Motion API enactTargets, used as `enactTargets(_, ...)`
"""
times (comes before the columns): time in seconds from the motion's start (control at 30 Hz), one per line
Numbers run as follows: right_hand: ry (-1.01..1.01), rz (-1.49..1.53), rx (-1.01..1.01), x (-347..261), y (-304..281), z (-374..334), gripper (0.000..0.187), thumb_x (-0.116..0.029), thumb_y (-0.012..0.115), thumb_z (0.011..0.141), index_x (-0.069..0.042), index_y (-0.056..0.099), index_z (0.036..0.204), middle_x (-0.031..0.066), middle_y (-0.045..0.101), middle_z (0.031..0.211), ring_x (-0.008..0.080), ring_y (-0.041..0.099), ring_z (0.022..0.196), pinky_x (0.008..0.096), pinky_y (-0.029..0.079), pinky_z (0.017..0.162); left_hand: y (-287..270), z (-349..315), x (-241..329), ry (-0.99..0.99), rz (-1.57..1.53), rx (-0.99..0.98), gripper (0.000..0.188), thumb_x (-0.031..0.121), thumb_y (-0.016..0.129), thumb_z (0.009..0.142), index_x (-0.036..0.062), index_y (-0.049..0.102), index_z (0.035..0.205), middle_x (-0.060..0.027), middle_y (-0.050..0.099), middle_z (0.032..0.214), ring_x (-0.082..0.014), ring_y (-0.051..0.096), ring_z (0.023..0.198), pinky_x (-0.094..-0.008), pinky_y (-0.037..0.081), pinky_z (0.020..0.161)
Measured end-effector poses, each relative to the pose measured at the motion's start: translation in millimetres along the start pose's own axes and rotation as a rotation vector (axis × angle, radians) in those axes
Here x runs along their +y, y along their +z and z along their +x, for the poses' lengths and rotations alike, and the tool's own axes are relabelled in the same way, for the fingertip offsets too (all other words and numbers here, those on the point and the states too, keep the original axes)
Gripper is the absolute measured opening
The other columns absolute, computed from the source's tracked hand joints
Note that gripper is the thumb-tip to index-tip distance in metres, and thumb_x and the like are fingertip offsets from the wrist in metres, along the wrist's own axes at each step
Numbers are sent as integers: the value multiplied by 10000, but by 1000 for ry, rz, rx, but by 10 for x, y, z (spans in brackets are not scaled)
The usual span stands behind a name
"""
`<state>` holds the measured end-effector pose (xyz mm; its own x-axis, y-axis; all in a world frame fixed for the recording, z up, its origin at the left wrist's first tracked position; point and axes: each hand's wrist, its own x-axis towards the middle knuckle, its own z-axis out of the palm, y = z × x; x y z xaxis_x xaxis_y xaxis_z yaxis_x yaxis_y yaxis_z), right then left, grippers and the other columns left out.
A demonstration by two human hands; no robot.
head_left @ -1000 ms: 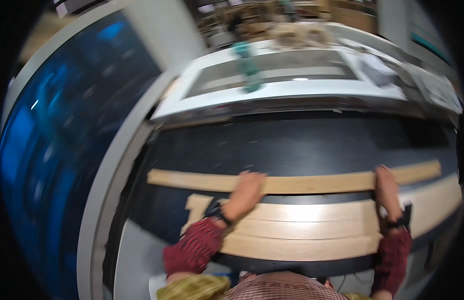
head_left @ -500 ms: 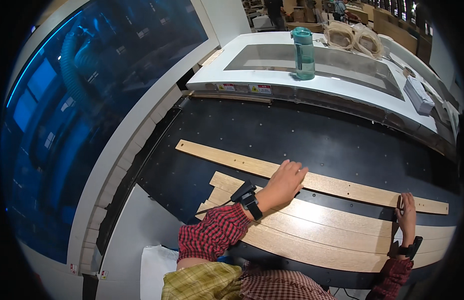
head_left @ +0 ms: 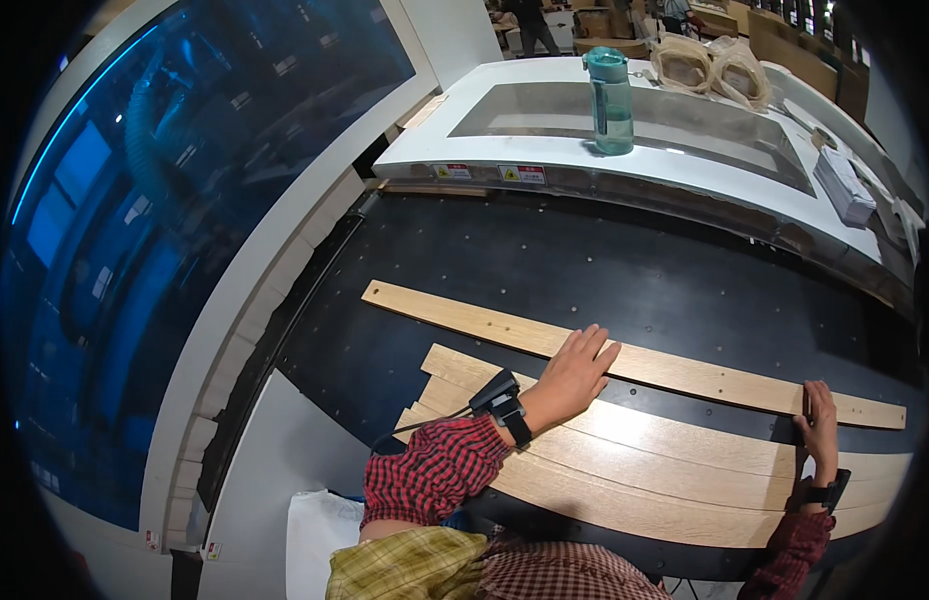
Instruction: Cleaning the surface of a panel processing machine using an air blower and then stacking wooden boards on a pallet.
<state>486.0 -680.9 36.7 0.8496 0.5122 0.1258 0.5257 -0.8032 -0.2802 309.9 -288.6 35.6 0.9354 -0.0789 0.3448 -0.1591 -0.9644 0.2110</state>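
Wood strip (head_left: 685, 371) had slid right on the black table (head_left: 545, 250), beyond the boards (head_left: 645, 465), so likely wasn't fixed. Left hand (head_left: 573, 380) lay spread over it; right hand (head_left: 819, 425) touched it, pinch unclear.

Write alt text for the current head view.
A person's left hand and right hand touch a long wooden strip on a black table. More boards lie side by side nearer the person, and a green bottle stands on a white cover beyond.
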Motion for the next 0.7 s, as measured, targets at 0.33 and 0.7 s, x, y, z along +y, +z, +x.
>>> enactTargets(0.33, -31, 31, -13, -287, 15, 4, 615, -1, 615, 545, -44, 373, 1109, 136, 332, 1178, 288, 268, 1122, 338, 238, 929, 81, 14, -26, 14, 15, -24, 335, 85, 473, 727, 16, 422, 1051, -176, 362, 1115, -317, 310, 1072, -383, 256, 897)
enactTargets(0.7, -9, 89, -5, -123, -81, 105, 556, 20, 611, 547, -46, 418, 1064, 143, 391, 1115, 302, 301, 1096, 348, 271, 913, 120, 27, -39, -45, 19, -58, 347, 90, 463, 733, 27, 406, 1070, -170, 332, 1161, -315, 292, 1092, -380, 247, 906)
